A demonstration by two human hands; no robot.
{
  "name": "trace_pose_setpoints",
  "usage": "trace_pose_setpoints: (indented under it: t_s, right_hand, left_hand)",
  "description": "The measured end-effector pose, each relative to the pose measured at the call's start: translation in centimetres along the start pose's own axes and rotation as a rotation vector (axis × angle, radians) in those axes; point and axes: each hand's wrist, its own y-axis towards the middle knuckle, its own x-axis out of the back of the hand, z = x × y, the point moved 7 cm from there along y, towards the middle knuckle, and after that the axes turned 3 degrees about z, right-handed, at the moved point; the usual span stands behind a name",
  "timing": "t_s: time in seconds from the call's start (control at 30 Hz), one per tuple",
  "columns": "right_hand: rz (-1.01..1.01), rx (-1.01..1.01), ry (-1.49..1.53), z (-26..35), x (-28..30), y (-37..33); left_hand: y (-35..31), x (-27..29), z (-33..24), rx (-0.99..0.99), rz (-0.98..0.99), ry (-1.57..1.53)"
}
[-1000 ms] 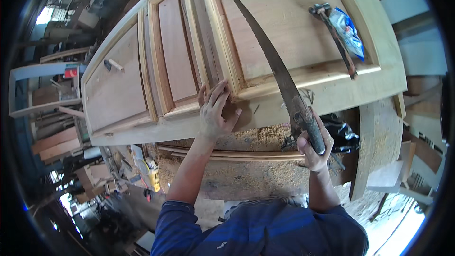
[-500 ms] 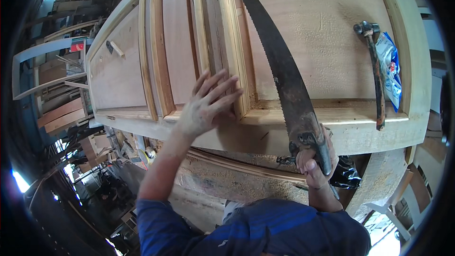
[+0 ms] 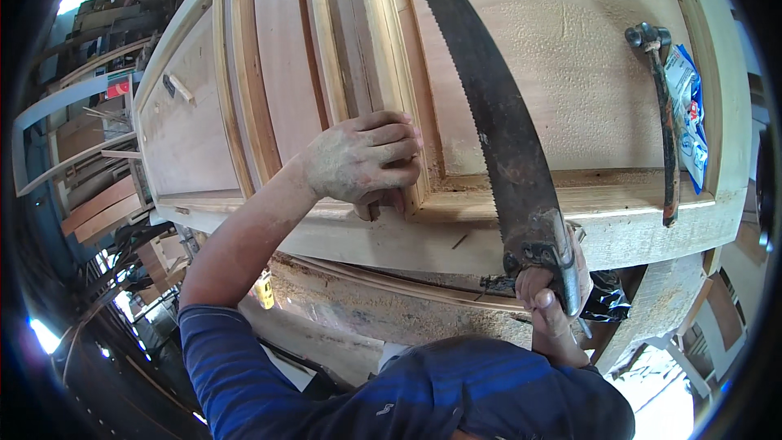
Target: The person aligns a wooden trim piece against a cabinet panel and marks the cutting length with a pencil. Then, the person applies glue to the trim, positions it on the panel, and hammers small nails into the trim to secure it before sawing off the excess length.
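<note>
My right hand (image 3: 550, 297) is wrapped round the handle of a handsaw (image 3: 509, 126). Its long dark blade slants up and to the left over the panel, teeth facing left. My left hand (image 3: 366, 159) is closed over the near end of a pale wooden strip (image 3: 391, 57), fingers bent over its right side. The thumb and the strip's underside are mostly hidden. This strip lies on a large wooden panelled door (image 3: 554, 57), beside other lengthwise strips.
On the door's right side lie a hammer (image 3: 666, 126) and a blue-and-white plastic packet (image 3: 686, 118). A small dark-and-pale tool (image 3: 177, 87) rests on the left panel. Below the door's near edge are a sawdust-covered bench (image 3: 391, 310) and a black plastic bag (image 3: 609, 297).
My left hand, spread before, has closed over the wooden strip. The saw stays in my right hand with little movement. The view has shifted slightly.
</note>
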Motion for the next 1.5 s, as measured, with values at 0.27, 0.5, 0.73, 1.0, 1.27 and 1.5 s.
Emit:
trace_pose_setpoints:
  t_s: [0.27, 0.5, 0.73, 1.0, 1.27, 1.5]
  right_hand:
    - [-0.084, 0.027, -0.015, -0.3, 0.0, -0.2]
    - [-0.134, 0.055, -0.123, -0.2, 0.5, -0.6]
    - [0.015, 0.130, -0.143, -0.2, 0.4, -0.3]
    - [-0.055, 0.133, -0.161, -1.3, 0.8, 0.0]
    - [-0.257, 0.364, -0.515, -0.4, -11.7, -10.5]
    - [-0.546, 0.363, -0.511, -9.7, -22.7, -25.8]
  left_hand:
    - [-0.4, 0.2, 0.5, 0.048, -0.117, -0.077]
    - [0.1, 0.1, 0.2, -0.031, -0.112, -0.060]
    - [-0.6, 0.2, 0.5, 0.074, -0.103, -0.078]
    - [-2.1, -0.3, 0.2, 0.183, -0.153, 0.087]
    - [-2.7, 0.4, -0.4, 0.193, -0.198, 0.164]
    - [-2.5, 0.3, -0.4, 0.211, -0.182, 0.061]
